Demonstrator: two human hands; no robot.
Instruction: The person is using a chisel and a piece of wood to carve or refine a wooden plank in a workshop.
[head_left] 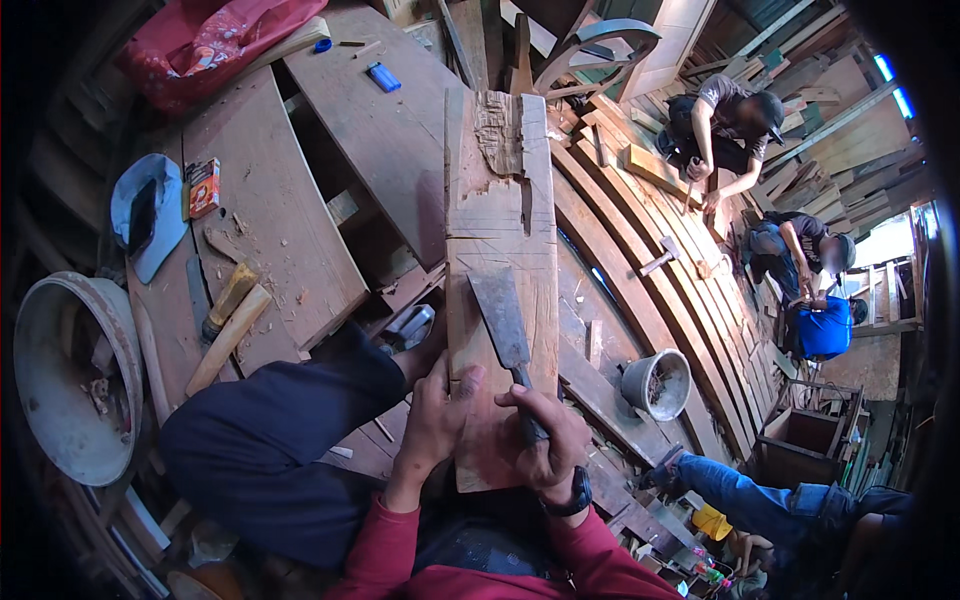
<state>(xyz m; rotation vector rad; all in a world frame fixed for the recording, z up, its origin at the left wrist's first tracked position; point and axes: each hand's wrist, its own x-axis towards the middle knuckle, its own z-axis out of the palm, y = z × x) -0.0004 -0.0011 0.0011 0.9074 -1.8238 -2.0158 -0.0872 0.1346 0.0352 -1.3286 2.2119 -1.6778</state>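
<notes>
Crimson sleeves [380, 550]; black wristwatch [580, 488]; dark navy trousers [270, 450]

Angles both forearms [385, 540] inward from the lower edge. Rests left hand [432, 418] with fingers pointing mostly away and thumb slanting right; curls right hand [556, 438] into a grip, near the left one but apart.
</notes>
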